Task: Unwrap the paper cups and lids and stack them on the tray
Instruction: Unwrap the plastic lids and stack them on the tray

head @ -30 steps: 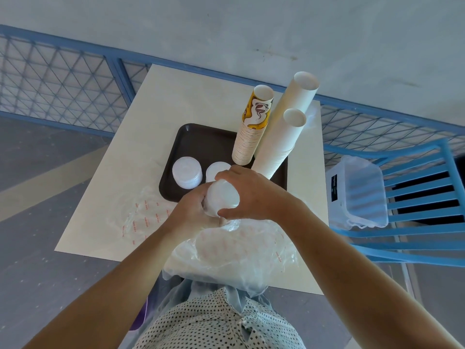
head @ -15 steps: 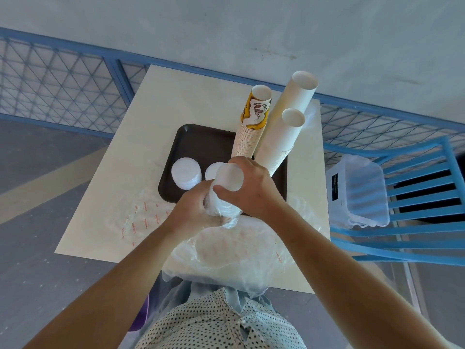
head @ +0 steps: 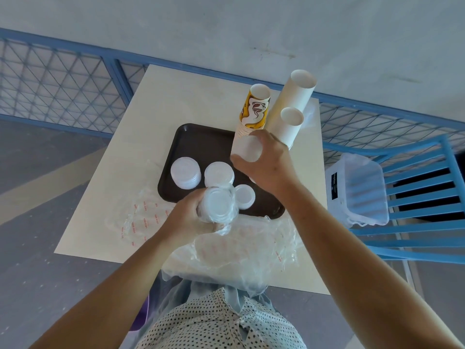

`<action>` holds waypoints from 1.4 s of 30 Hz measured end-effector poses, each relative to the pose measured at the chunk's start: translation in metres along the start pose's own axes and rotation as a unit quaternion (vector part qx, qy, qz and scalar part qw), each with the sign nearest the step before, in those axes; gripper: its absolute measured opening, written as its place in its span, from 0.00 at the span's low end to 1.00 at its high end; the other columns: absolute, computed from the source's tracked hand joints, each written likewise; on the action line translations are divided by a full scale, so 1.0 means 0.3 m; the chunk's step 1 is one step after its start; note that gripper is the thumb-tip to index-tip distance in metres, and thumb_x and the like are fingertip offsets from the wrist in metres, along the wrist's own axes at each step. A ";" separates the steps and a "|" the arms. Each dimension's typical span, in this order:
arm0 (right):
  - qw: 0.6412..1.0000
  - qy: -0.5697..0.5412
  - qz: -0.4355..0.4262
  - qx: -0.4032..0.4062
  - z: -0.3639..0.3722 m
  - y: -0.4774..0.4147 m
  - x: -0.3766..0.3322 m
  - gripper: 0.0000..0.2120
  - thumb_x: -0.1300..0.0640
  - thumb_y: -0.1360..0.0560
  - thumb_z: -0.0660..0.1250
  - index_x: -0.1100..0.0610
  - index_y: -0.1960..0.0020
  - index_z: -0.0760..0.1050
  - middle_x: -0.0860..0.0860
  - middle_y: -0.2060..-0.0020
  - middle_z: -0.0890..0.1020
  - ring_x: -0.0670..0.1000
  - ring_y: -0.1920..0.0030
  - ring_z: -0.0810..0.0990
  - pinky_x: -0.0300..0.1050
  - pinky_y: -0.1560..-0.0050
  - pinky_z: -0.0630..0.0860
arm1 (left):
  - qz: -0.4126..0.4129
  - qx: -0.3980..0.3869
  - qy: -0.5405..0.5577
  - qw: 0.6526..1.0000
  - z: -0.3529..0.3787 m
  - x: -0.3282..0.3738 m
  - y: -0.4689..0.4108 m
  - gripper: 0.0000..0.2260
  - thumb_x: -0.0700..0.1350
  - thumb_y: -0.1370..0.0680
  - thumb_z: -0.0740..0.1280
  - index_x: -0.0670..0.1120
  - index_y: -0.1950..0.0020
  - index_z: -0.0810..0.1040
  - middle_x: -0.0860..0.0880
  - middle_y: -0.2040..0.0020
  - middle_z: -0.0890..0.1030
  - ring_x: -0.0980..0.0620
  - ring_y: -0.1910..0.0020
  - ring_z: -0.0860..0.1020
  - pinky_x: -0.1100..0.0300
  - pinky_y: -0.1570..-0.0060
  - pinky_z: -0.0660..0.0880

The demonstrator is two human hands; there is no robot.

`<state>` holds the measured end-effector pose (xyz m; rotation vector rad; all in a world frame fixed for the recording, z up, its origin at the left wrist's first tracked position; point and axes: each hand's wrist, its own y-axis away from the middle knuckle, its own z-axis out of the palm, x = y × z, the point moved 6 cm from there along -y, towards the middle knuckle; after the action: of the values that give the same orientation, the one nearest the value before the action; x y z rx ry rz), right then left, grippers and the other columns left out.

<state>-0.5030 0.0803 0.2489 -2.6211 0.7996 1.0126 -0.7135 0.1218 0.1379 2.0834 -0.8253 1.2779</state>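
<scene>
Near table (head: 176,96) edge: loose wrap (head: 241,250) lies discarded. Sleeved lids (head: 217,205) are gripped by left hand (head: 186,219), open end up for drawing out. A bare lid batch (head: 247,148) is clutched by right hand (head: 270,167) over tray (head: 198,139), probably for stacking. Cup stacks (head: 254,112) are set at tray's far right corner.

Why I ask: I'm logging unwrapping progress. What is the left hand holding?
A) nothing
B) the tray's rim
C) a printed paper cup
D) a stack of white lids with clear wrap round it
D: the left hand grips a wrapped lid stack, clear plastic bunched round it, at the tray's near edge; the right hand holds a bare lid stack.
</scene>
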 end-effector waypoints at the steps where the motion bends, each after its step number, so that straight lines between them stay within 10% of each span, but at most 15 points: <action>1: 1.000 0.017 -0.004 -0.001 -0.013 -0.002 0.018 0.33 0.45 0.30 0.80 0.55 0.31 0.72 0.50 0.38 0.78 0.50 0.43 0.74 0.44 0.45 0.75 | -0.006 0.004 -0.001 1.000 -0.011 -0.015 0.006 0.33 0.51 0.33 0.85 0.62 0.32 0.74 0.64 0.37 0.80 0.61 0.36 0.77 0.66 0.41 0.75; 15: 0.948 0.249 0.002 -0.199 0.317 0.048 0.294 0.36 0.41 0.28 0.75 0.59 0.28 0.69 0.55 0.36 0.73 0.59 0.37 0.78 0.53 0.39 0.78 | -0.049 0.027 -0.013 0.998 -0.063 -0.101 0.046 0.37 0.53 0.34 0.85 0.59 0.28 0.73 0.61 0.36 0.79 0.57 0.34 0.76 0.53 0.35 0.78; 28: 0.946 0.269 0.040 -0.178 0.449 0.037 0.372 0.34 0.40 0.24 0.72 0.56 0.27 0.65 0.55 0.30 0.69 0.61 0.32 0.72 0.55 0.39 0.79 | -0.053 0.043 -0.036 0.997 -0.062 -0.115 0.065 0.37 0.53 0.34 0.85 0.60 0.28 0.73 0.65 0.36 0.78 0.61 0.34 0.75 0.68 0.41 0.74; 42: 0.964 0.243 0.058 -0.096 0.473 0.064 0.423 0.31 0.37 0.23 0.66 0.53 0.28 0.65 0.56 0.32 0.70 0.61 0.39 0.76 0.57 0.48 0.82 | -0.055 0.043 -0.040 0.997 -0.046 -0.108 0.060 0.36 0.54 0.33 0.85 0.58 0.28 0.73 0.63 0.36 0.79 0.58 0.35 0.76 0.64 0.39 0.76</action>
<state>-0.5145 0.0668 0.0584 -3.0765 1.0097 0.4867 -0.7463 0.1269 0.1163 2.2276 -0.6901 1.1988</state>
